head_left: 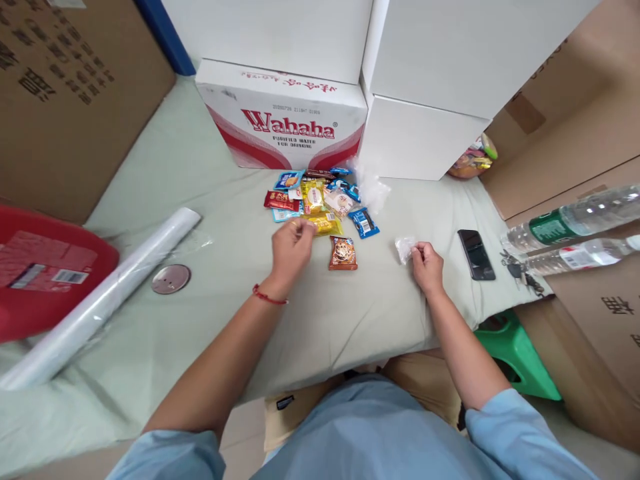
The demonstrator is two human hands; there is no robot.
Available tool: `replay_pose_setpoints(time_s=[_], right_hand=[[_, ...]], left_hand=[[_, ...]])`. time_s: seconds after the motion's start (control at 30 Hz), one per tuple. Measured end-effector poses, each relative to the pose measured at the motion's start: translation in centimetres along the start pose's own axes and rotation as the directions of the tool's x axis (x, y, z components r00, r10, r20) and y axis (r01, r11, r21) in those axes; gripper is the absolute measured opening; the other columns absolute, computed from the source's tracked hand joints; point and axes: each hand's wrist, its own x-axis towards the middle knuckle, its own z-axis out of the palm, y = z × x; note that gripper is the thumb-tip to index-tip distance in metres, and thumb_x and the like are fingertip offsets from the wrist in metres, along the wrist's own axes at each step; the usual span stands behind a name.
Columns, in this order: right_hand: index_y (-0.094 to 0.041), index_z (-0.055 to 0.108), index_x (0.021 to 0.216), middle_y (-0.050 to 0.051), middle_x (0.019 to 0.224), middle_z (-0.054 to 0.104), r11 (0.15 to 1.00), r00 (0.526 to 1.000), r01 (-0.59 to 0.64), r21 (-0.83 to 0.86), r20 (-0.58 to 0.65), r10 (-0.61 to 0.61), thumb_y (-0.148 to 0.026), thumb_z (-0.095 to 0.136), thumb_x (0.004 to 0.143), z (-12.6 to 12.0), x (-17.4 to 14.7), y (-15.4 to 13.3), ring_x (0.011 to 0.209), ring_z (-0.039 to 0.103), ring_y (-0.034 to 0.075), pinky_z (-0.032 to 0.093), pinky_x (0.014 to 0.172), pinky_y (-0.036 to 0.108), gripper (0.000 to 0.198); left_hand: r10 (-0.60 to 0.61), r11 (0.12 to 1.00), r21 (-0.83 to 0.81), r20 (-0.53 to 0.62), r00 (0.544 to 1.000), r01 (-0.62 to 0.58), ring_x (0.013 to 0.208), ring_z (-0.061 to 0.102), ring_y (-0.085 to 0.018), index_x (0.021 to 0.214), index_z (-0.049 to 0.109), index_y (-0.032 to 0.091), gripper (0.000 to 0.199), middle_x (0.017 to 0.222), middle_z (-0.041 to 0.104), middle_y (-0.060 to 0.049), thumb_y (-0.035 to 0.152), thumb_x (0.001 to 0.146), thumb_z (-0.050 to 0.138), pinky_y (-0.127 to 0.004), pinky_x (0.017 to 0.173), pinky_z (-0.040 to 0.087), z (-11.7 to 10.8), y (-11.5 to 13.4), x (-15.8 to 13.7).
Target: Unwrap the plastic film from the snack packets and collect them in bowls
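Note:
My left hand point(291, 250), a red string bracelet on its wrist, is closed in a pinch at the near left side of a snack pile. Its fingertips overlap the left end of a yellow snack packet point(327, 225); what they hold, if anything, is hidden. My right hand point(428, 268) is closed on a small crumpled clear plastic bag point(405, 250) at the right. Between my hands lies a brown cookie packet point(343, 253). A blue packet point(364, 223) and a red packet point(283, 201) lie at the pile's sides, and a clear plastic bag point(373, 190) is behind it.
A Wahaha water carton point(290, 127) and white boxes point(420, 137) stand behind. To the left are a plastic film roll point(105, 297), a round lid point(171, 279) and a red container point(45, 267). A phone point(476, 255), keys point(523, 272) and bottles point(590, 217) lie right.

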Motion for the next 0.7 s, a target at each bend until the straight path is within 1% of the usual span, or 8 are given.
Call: replay_pose_setpoints(time_s=[0.03,0.07,0.13,0.2,0.3,0.47,0.6,0.7], right_hand=[[-0.022,0.066,0.1,0.006,0.088,0.076,1.0,1.0,0.003,-0.013,0.001,-0.003,-0.05,0.049,0.094,0.0,0.1,0.0,0.077,0.065,0.023,0.051,0.08,0.037,0.033],[-0.022,0.065,0.1,0.006,0.087,0.075,1.0,1.0,0.004,-0.028,0.002,-0.004,-0.05,0.047,0.095,0.0,0.2,0.0,0.078,0.065,0.024,0.051,0.079,0.037,0.033],[-0.022,0.063,0.099,0.007,0.086,0.073,0.998,1.0,0.007,-0.064,0.007,-0.007,-0.05,0.044,0.095,0.1,0.3,0.0,0.079,0.064,0.025,0.05,0.079,0.037,0.034],[-0.022,0.062,0.099,0.008,0.087,0.073,0.995,1.0,0.013,-0.096,0.005,-0.013,-0.05,0.042,0.095,0.1,0.5,0.1,0.08,0.064,0.025,0.05,0.08,0.038,0.034],[-0.022,0.061,0.1,0.009,0.091,0.073,0.993,1.0,0.026,-0.117,-0.007,-0.027,-0.049,0.04,0.094,0.3,0.6,0.3,0.082,0.063,0.025,0.049,0.082,0.039,0.035],[-0.022,0.061,0.1,0.009,0.09,0.073,0.993,1.0,0.015,-0.12,-0.018,-0.017,-0.05,0.04,0.093,0.2,0.5,0.1,0.081,0.063,0.025,0.05,0.082,0.039,0.036],[-0.021,0.063,0.104,0.009,0.093,0.075,0.998,1.0,0.012,-0.055,-0.014,-0.013,-0.052,0.044,0.091,0.0,0.6,0.1,0.084,0.066,0.026,0.051,0.084,0.04,0.039],[-0.02,0.064,0.104,0.008,0.092,0.075,0.998,1.0,-0.013,0.054,-0.012,0.013,-0.055,0.051,0.089,0.1,0.5,0.3,0.083,0.066,0.025,0.053,0.084,0.04,0.04]], left_hand=[[-0.003,1.0,-0.012,0.047,0.999,0.003,0.078,0.066,-0.019,0.088,0.065,0.018,0.031,0.086,0.07,-0.006,0.034,0.102,0.042,-0.033,0.074,0.053,1.2,0.1,-1.1],[0.004,1.0,-0.013,0.092,0.996,-0.002,0.076,0.066,-0.018,0.084,0.064,0.019,0.03,0.083,0.069,-0.005,0.03,0.101,0.043,-0.032,0.073,0.052,2.4,0.2,-1.9],[0.034,0.999,0.006,0.153,0.988,-0.035,0.079,0.066,-0.019,0.081,0.063,0.02,0.023,0.086,0.069,-0.006,0.027,0.097,0.049,-0.031,0.075,0.049,4.4,0.4,-3.0],[0.074,0.996,0.029,0.206,0.976,-0.081,0.084,0.065,-0.021,0.08,0.064,0.021,0.016,0.091,0.069,-0.006,0.028,0.093,0.057,-0.032,0.076,0.047,5.5,0.4,-3.4],[0.105,0.991,0.055,0.273,0.956,-0.124,0.084,0.063,-0.022,0.081,0.066,0.022,0.015,0.091,0.068,-0.005,0.03,0.092,0.06,-0.033,0.077,0.044,5.7,-0.1,-3.4],[0.092,0.994,0.031,0.305,0.948,-0.106,0.083,0.061,-0.022,0.083,0.067,0.022,0.014,0.09,0.067,-0.005,0.03,0.092,0.059,-0.034,0.077,0.043,5.5,-0.5,-3.1],[0.091,0.993,-0.099,0.27,0.959,-0.066,0.077,0.058,-0.019,0.079,0.065,0.022,0.013,0.087,0.066,-0.003,0.031,0.088,0.063,-0.032,0.075,0.042,5.5,-0.3,-3.1],[0.078,0.97,-0.242,0.238,0.968,-0.019,0.067,0.052,-0.015,0.08,0.063,0.021,0.018,0.078,0.062,-0.001,0.036,0.09,0.062,-0.029,0.068,0.041,5.4,-0.2,-3.4]])
